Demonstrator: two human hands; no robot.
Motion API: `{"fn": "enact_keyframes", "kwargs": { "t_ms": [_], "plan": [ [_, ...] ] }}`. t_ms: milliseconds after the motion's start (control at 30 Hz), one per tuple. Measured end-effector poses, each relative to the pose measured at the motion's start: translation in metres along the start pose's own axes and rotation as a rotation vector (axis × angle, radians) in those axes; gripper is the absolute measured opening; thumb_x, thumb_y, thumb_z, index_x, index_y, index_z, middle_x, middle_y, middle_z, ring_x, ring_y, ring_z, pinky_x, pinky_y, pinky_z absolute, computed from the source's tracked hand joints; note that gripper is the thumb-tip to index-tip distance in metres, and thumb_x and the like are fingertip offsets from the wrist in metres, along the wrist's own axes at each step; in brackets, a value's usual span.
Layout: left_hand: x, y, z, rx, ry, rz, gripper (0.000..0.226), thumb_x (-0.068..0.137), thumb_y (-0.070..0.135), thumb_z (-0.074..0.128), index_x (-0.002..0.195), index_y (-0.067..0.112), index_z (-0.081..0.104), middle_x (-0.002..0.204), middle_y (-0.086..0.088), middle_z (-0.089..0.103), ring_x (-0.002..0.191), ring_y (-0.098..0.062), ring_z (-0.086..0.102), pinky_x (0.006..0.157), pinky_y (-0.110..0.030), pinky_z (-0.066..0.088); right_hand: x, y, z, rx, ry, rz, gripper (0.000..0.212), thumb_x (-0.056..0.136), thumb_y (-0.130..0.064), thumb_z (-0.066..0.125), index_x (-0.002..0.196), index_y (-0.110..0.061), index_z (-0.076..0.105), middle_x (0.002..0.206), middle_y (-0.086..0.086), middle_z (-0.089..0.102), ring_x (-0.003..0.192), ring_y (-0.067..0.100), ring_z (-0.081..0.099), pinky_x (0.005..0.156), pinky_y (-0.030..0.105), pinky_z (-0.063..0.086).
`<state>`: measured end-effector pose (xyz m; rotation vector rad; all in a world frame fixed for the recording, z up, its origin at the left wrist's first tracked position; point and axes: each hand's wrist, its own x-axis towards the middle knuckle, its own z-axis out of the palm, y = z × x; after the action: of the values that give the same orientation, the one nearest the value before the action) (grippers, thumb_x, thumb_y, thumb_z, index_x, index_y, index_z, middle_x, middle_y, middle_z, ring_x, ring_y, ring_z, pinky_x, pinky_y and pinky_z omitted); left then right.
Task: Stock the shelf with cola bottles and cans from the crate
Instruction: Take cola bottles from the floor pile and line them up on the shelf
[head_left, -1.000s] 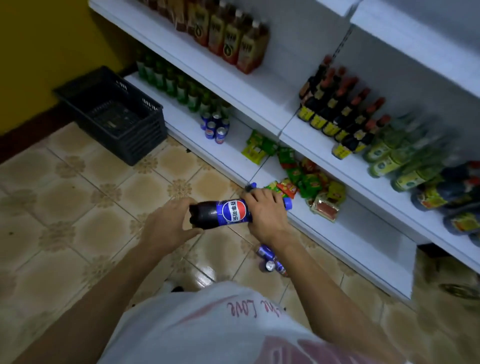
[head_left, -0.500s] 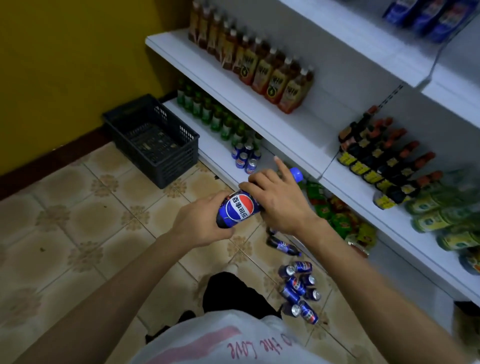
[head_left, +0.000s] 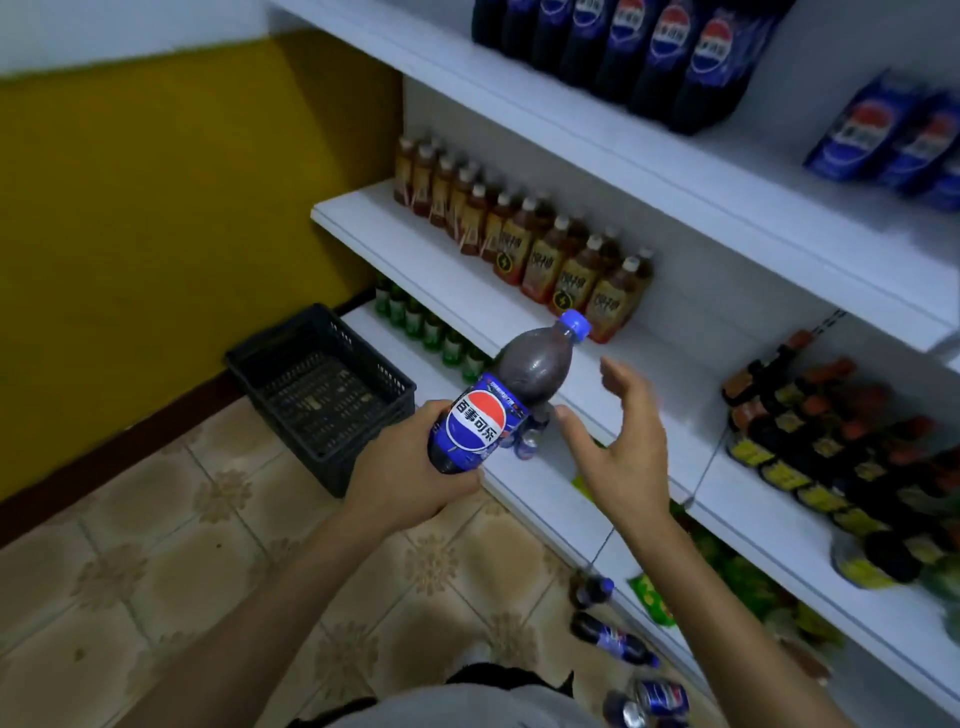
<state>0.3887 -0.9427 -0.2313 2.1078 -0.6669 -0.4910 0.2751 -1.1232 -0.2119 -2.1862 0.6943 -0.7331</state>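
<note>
My left hand (head_left: 410, 467) grips the lower part of a cola bottle (head_left: 506, 392) with a blue cap, tilted up toward the shelves. Just right of the bottle, my right hand (head_left: 618, 441) hovers with fingers spread and holds nothing. A row of cola bottles (head_left: 639, 47) stands on the top shelf (head_left: 675, 171), with blue cola packs (head_left: 893, 140) to their right. The dark crate (head_left: 322, 395) sits on the floor by the yellow wall and looks empty. More cola bottles (head_left: 613, 636) and cans (head_left: 649, 699) lie on the floor tiles near my legs.
Brown tea bottles (head_left: 535, 234) fill the middle shelf. Green bottles (head_left: 426, 327) and small blue cans (head_left: 530, 441) stand on the low shelf. Dark sauce bottles (head_left: 831, 457) crowd the right section. Snack packets (head_left: 654, 597) lie on the bottom right shelf.
My right hand let go of the bottle's neck and opened beside it. My left hand raised the bottle, and my view swung up toward the top shelf.
</note>
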Motion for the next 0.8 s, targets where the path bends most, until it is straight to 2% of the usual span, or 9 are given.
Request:
{"fn": "enact_keyframes", "kwargs": {
  "t_ms": [67,133,200,367,433,500,533,633,800],
  "plan": [
    [0.027,0.018,-0.001,-0.078,0.003,0.016,0.064,0.048,0.053,0.065,0.111,0.044,0.053,0.090,0.019,0.069,0.083,0.000,0.065,0.079,-0.034,0.055,0.023,-0.018,0.010,0.331,-0.149,0.213,0.077,0.074,-0.043,0.073,0.139,-0.018,0.040,0.125,0.000,0.057,0.110,0.011,0.060,0.082,0.018,0.051],
    [0.051,0.036,0.000,-0.147,-0.016,0.043,0.064,0.053,0.050,0.071,0.114,0.042,0.055,0.094,0.018,0.070,0.085,0.000,0.066,0.081,-0.036,0.056,0.043,-0.029,0.020,0.552,-0.264,0.333,0.083,0.068,-0.037,0.080,0.139,-0.021,0.039,0.115,0.001,0.062,0.101,0.014,0.066,0.074,0.023,0.055],
    [0.077,0.052,0.000,-0.167,-0.014,0.106,0.062,0.054,0.047,0.072,0.113,0.044,0.054,0.096,0.018,0.070,0.086,-0.002,0.066,0.080,-0.038,0.056,0.062,-0.040,0.024,0.610,-0.261,0.346,0.081,0.065,-0.032,0.083,0.135,-0.021,0.041,0.111,0.002,0.066,0.098,0.014,0.067,0.076,0.032,0.058],
    [0.143,0.090,0.002,-0.147,0.030,0.293,0.058,0.064,0.042,0.075,0.112,0.053,0.046,0.096,0.026,0.065,0.086,0.002,0.063,0.074,-0.032,0.057,0.112,-0.057,0.025,0.643,-0.039,0.355,0.065,0.065,-0.019,0.083,0.121,-0.024,0.051,0.109,-0.006,0.067,0.090,-0.001,0.065,0.072,0.015,0.053],
    [0.172,0.104,0.002,-0.164,0.027,0.372,0.057,0.067,0.046,0.077,0.115,0.051,0.047,0.101,0.025,0.064,0.090,0.003,0.062,0.074,-0.026,0.057,0.135,-0.063,0.025,0.645,0.034,0.357,0.066,0.061,-0.024,0.083,0.118,-0.029,0.051,0.104,-0.011,0.069,0.085,-0.001,0.067,0.069,0.016,0.055],
    [0.203,0.121,-0.001,-0.141,0.014,0.446,0.062,0.067,0.050,0.076,0.121,0.048,0.047,0.104,0.024,0.064,0.091,0.003,0.060,0.075,-0.023,0.054,0.162,-0.065,0.025,0.638,0.107,0.349,0.060,0.067,-0.019,0.082,0.117,-0.029,0.050,0.089,-0.017,0.071,0.070,-0.002,0.067,0.058,0.017,0.054],
    [0.219,0.130,-0.004,-0.110,0.007,0.489,0.062,0.067,0.050,0.075,0.122,0.048,0.045,0.105,0.025,0.063,0.090,0.004,0.059,0.074,-0.021,0.052,0.176,-0.066,0.023,0.625,0.155,0.341,0.059,0.071,-0.015,0.081,0.119,-0.027,0.050,0.090,-0.018,0.071,0.071,-0.002,0.067,0.058,0.016,0.054],
    [0.266,0.158,-0.012,-0.089,-0.049,0.631,0.062,0.069,0.046,0.076,0.122,0.046,0.044,0.107,0.022,0.063,0.091,0.001,0.059,0.074,-0.029,0.053,0.218,-0.071,0.018,0.599,0.299,0.322,0.059,0.073,-0.009,0.080,0.123,-0.021,0.052,0.105,-0.007,0.071,0.093,0.004,0.067,0.074,0.016,0.053],
    [0.322,0.201,-0.010,-0.110,-0.220,0.790,0.066,0.071,0.043,0.076,0.127,0.040,0.042,0.115,0.017,0.061,0.094,-0.002,0.057,0.077,-0.025,0.051,0.271,-0.075,-0.002,0.495,0.484,0.321,0.061,0.072,-0.012,0.081,0.125,-0.018,0.051,0.109,-0.002,0.068,0.094,0.005,0.067,0.074,0.018,0.055]
  ]
}}
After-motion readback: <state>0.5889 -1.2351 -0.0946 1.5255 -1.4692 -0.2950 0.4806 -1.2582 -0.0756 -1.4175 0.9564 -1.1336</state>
